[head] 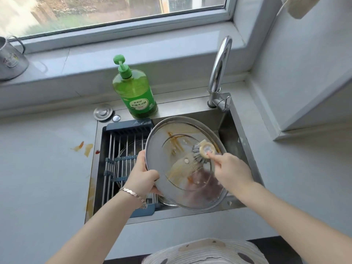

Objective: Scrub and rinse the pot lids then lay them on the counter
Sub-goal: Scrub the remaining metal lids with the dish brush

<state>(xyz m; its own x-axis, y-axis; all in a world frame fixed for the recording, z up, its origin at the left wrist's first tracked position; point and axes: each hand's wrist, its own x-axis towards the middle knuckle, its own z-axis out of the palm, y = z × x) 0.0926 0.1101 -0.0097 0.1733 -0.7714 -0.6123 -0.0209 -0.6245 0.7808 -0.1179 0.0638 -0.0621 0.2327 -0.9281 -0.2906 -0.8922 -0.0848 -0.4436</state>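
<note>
The left hand (142,174) grips the left rim of the pot lid (162,149), fingers curled round the edge. The right hand (231,172) holds a scrub brush (203,151), forefinger stretched along its head, bristles on the lid's stained glass. The lid hangs tilted over the sink (234,141), inner side up, its long axis running from the sink's back edge to its front right corner. A drain rack (122,141) spans the sink's left side.
</note>
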